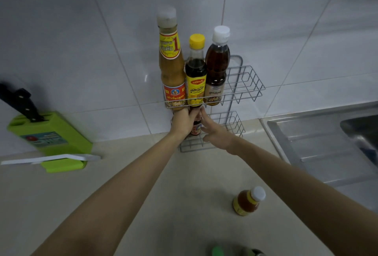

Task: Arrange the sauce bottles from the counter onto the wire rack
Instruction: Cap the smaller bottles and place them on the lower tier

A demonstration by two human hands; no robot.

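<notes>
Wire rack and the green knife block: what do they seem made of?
Wire rack: likely thin metal rods, pale grey, maybe coated; an open grid with a slight sheen. Knife block: probably moulded plastic; bright uniform green, smooth faces, slots on top.

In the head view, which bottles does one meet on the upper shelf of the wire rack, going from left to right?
tall pale-sauce bottle with a clear cap → dark-sauce bottle with a yellow cap → amber-sauce bottle with a white cap
</notes>
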